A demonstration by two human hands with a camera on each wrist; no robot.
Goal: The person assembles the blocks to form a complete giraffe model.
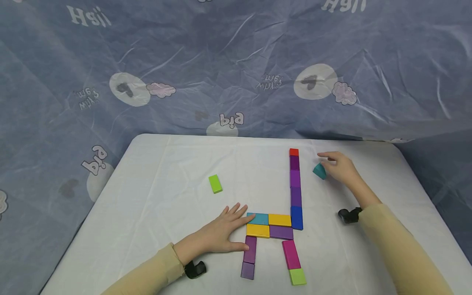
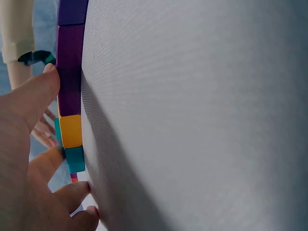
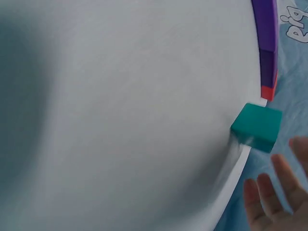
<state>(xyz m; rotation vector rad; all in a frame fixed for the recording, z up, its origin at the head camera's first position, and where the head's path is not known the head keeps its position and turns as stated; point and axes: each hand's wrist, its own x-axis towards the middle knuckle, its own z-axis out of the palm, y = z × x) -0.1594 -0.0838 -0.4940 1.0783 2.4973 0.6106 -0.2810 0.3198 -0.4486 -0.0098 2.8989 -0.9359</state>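
Observation:
My left hand [image 1: 221,232] lies spread at the left side of a flat figure of coloured blocks. Its index fingertip touches a light-blue block [image 1: 259,219], and the thumb rests against a purple block [image 1: 251,246] below. The left wrist view shows these fingertips along the block edges, by a yellow block [image 2: 71,131]. On the far right, my right hand [image 1: 341,167] has its fingers extended beside a teal block [image 1: 319,171]. In the right wrist view this teal block [image 3: 258,126] stands tilted over the white surface, with a gap between it and the visible fingers.
Purple blocks [image 1: 295,179], a blue one [image 1: 296,217] and a red one [image 1: 293,152] form a tall column. Below the figure's body are a magenta block [image 1: 291,255] and a lime block [image 1: 297,277]. A loose green block [image 1: 215,184] lies left on the white table [image 1: 177,176].

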